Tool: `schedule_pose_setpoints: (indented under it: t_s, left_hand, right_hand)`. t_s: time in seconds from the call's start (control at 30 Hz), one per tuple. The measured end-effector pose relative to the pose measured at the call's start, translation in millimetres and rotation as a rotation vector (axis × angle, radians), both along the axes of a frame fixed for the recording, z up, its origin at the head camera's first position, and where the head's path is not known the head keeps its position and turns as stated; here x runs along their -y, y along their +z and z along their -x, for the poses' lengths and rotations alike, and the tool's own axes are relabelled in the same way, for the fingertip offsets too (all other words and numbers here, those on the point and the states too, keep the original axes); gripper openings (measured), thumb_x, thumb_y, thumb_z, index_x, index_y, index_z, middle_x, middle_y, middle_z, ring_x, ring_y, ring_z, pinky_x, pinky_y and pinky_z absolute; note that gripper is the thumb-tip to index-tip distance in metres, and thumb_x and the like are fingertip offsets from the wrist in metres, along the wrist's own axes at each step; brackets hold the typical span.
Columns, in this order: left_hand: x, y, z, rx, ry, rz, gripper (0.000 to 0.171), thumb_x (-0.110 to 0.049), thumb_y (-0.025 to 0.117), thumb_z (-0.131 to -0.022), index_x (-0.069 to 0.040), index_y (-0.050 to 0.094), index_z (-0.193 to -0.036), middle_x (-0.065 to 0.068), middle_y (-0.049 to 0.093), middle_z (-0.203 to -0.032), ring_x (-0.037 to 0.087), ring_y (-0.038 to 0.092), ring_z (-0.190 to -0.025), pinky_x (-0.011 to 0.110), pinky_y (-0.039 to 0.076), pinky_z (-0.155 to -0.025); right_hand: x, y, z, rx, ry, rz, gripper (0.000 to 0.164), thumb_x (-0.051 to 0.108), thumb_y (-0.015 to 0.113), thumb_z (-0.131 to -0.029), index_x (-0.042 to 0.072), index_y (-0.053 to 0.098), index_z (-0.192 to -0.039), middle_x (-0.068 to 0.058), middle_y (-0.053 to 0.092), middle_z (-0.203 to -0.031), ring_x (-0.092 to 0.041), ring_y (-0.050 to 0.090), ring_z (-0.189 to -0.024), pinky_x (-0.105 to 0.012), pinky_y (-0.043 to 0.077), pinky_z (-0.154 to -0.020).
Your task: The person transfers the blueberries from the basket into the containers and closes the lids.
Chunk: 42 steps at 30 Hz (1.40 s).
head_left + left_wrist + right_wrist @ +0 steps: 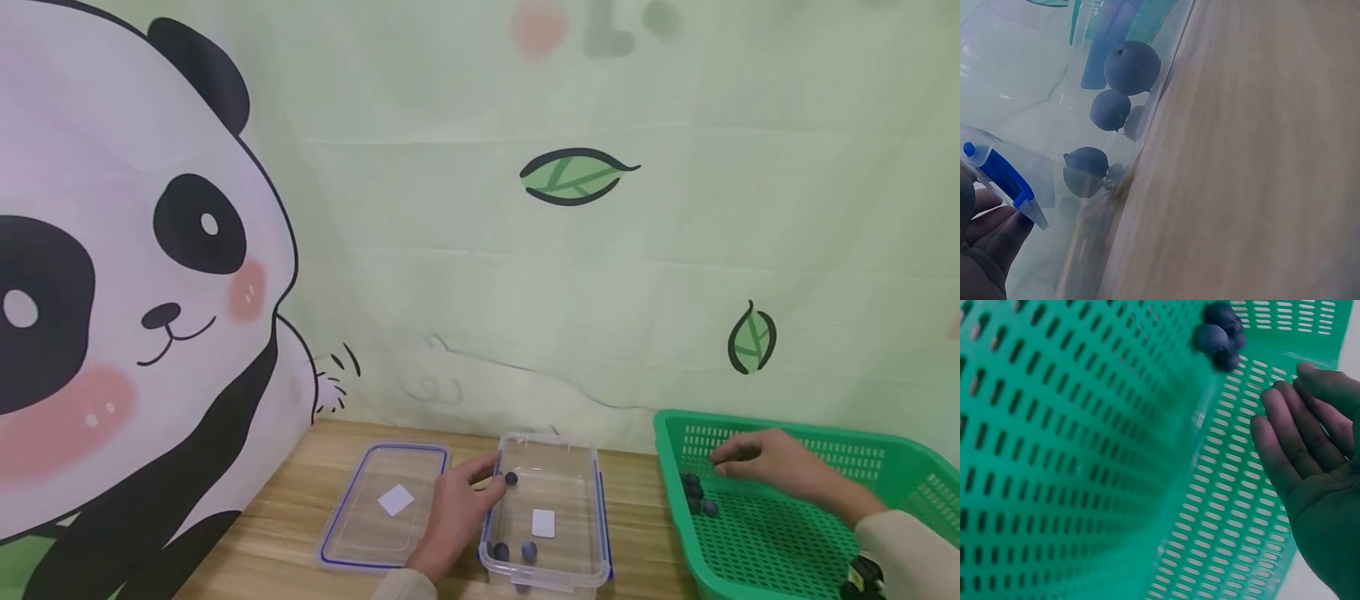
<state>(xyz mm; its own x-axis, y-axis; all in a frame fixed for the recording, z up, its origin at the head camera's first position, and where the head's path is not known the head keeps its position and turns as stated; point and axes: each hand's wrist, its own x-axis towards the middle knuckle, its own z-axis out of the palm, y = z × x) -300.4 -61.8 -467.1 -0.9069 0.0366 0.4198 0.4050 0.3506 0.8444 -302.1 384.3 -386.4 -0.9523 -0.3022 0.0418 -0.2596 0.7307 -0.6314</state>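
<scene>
Well, nearest me on the feed, a pale sleeve ends behind the right fingers, with a dark wrist device by its cuff; any marking there is too small for me to read. My left hand has its fingers bent against the side of a clear box, at a blue latch, thumb at the rim. Three box berries, dark and round, lie inside: one just past the thumb tip, two nearer me. To the left of those fingers, a clear lid with a blue seal lies flat on the wood-grained bench.

My right hand hovers inside a green basket, its fingers loosely curved, with hold of nothing I can see; a cluster of basket berries sits just to their left.

Beyond all the fingers hangs a creased, pale green backdrop, printed with a panda and leaves.

As for labels, white tags show either side of the left fingers, on box and lid. High above the fingers, a blurred mark resembles an L.
</scene>
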Motion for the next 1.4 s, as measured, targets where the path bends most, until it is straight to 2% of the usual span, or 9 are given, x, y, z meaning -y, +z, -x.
schedule_pose_setpoints:
  t_s: [0.23,0.37,0.67,1.0,1.17,1.4]
  left_hand:
    - [1.3,1.6,-1.2,0.006,0.005,0.003,0.039,-0.005,0.074,-0.089,0.002,0.074,-0.128,0.018,0.077,-0.118,0.037,0.073,-0.113,0.038,0.064,-0.087]
    - [2.0,1.6,-1.4,0.011,-0.002,-0.006,0.040,-0.004,0.073,-0.089,0.003,0.073,-0.129,0.019,0.076,-0.118,0.038,0.073,-0.113,0.038,0.064,-0.086]
    - [1.4,1.4,-2.0,0.020,0.001,-0.009,0.040,-0.004,0.074,-0.089,0.001,0.073,-0.128,0.018,0.077,-0.117,0.039,0.073,-0.113,0.036,0.064,-0.085]
    - [1.4,1.5,0.4,0.007,-0.005,-0.006,0.039,-0.005,0.075,-0.089,0.001,0.074,-0.128,0.019,0.076,-0.119,0.038,0.073,-0.112,0.037,0.064,-0.085]
    - [1.9,-0.6,-0.3,0.017,-0.007,-0.003,0.040,-0.005,0.075,-0.089,0.001,0.074,-0.128,0.019,0.077,-0.118,0.038,0.073,-0.111,0.037,0.065,-0.084]
    - [1.2,-1.2,-0.1,0.011,-0.007,-0.005,0.040,-0.006,0.075,-0.089,0.001,0.074,-0.128,0.019,0.076,-0.120,0.038,0.073,-0.112,0.037,0.064,-0.085]
  right_hand:
    - [-1.8,-10.2,8.3,0.032,0.117,-0.011,0.021,0.011,0.074,-0.098,-0.003,0.077,-0.114,-0.013,0.076,-0.110,-0.026,0.071,-0.099,-0.038,0.062,-0.079]
    - [1.8,-13.8,11.0,0.046,0.150,-0.033,0.017,0.008,0.076,-0.094,-0.002,0.078,-0.108,-0.011,0.077,-0.105,-0.023,0.070,-0.094,-0.033,0.061,-0.075]
    - [8.8,-19.4,12.0,0.097,0.200,-0.036,0.013,0.007,0.080,-0.091,0.000,0.078,-0.102,-0.005,0.076,-0.098,-0.018,0.069,-0.087,-0.029,0.060,-0.071]
    - [-2.0,-26.1,21.9,0.082,0.306,-0.048,0.012,0.014,0.081,-0.091,0.005,0.080,-0.100,0.002,0.076,-0.095,-0.012,0.069,-0.086,-0.032,0.061,-0.069]
    - [0.1,-21.8,20.5,0.062,0.290,-0.070,0.013,0.012,0.078,-0.093,0.003,0.080,-0.101,-0.001,0.077,-0.097,-0.013,0.069,-0.087,-0.033,0.061,-0.071]
    - [12.0,0.7,11.3,-0.010,0.154,-0.046,0.018,0.017,0.075,-0.097,0.003,0.079,-0.108,-0.003,0.078,-0.103,-0.017,0.071,-0.094,-0.031,0.060,-0.075]
